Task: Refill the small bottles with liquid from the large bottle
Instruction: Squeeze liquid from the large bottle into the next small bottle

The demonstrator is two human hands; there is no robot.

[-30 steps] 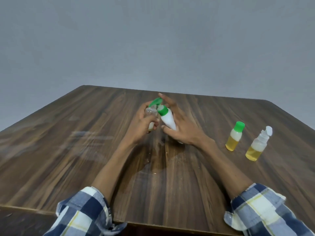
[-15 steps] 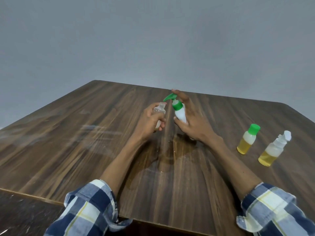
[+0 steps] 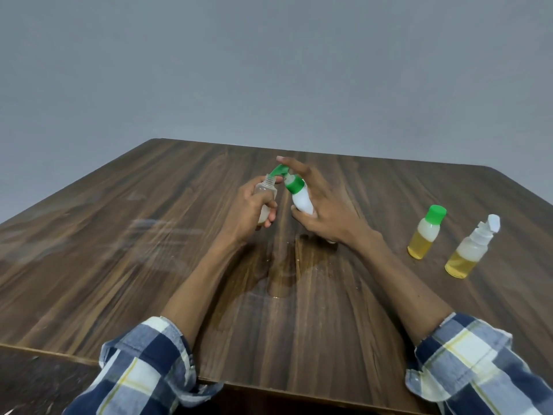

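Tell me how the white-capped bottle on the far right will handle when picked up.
The white-capped bottle is small and only about a third full of yellow liquid, so probably light. Tall and narrow, it may tip if nudged. Its smooth plastic could be slippery, given the wet patch nearby.

Two small bottles [image 3: 425, 235] on table [image 3: 119, 235], right of held pump bottle [image 3: 300, 199].
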